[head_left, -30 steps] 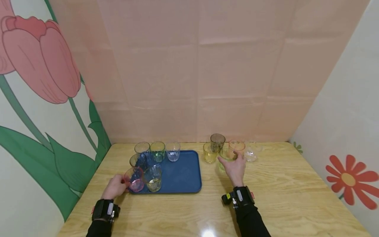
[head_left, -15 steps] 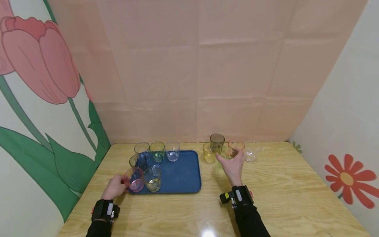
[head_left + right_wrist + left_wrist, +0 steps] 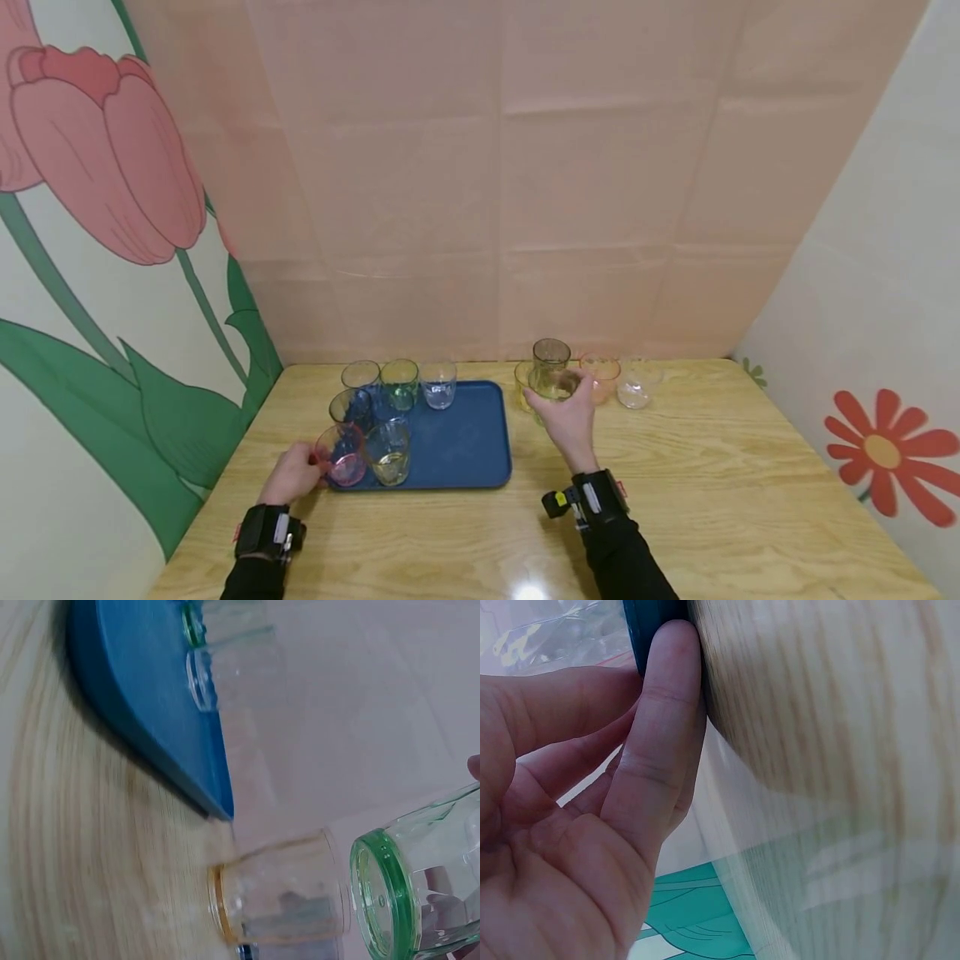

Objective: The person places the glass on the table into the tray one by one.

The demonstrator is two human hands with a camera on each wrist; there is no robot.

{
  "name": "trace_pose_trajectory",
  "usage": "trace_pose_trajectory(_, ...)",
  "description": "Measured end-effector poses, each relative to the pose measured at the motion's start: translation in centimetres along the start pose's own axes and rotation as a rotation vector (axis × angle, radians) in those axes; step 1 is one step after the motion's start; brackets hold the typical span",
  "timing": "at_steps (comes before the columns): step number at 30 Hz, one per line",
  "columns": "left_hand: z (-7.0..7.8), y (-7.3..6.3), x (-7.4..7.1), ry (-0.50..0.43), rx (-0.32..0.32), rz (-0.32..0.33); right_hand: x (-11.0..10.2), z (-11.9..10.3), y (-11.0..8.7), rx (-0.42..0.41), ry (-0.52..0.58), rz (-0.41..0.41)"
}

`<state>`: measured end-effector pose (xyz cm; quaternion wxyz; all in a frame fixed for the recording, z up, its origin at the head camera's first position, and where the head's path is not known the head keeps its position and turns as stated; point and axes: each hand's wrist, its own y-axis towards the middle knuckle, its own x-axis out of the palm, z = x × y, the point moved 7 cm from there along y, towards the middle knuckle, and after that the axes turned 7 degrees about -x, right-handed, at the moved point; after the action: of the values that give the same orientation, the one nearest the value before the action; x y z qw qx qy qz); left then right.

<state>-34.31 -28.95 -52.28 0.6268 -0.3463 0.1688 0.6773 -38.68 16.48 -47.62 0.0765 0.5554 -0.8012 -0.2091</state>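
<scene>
In the head view my left hand point(image 3: 288, 477) is at the near left corner of the blue tray point(image 3: 467, 446), beside a pink glass point(image 3: 345, 468). The left wrist view shows its thumb and fingers pinching the tray edge point(image 3: 646, 630). My right hand point(image 3: 568, 427) grips a green-tinted drinking glass between thumb and fingers, in front of a dark smoky glass point(image 3: 551, 350). In the right wrist view this green-based glass point(image 3: 388, 889) is raised off the table and tilted, close to a yellow glass point(image 3: 289, 889) standing on the wood.
Several tinted glasses, among them a green one point(image 3: 399, 387) and a clear one point(image 3: 438, 387), stand along the tray's left and back. An orange-rimmed glass point(image 3: 600, 387) and another clear glass point(image 3: 636, 392) stand right of my right hand. A pink-covered wall point(image 3: 498, 208) closes the back.
My right hand has lifted the green-tinted glass from among the right-hand glasses and moved left with it, now overlapping the yellow and smoky glasses. My left hand has stayed at the tray.
</scene>
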Motion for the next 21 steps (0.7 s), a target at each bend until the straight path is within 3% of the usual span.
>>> trace_pose_trajectory(9,-0.5,-0.1,0.3,0.004,-0.01,-0.013,3.7,0.0,-1.8,0.049,-0.054,-0.107)
trace_pose_trajectory(14,-0.7,-0.1,0.4,-0.005,-0.034,-0.019,5.7,0.3,-2.3,0.076,0.006,-0.155)
trace_pose_trajectory(21,-0.4,0.3,0.2,0.008,-0.003,-0.013,7.8,0.4,-2.9,0.142,0.051,-0.226)
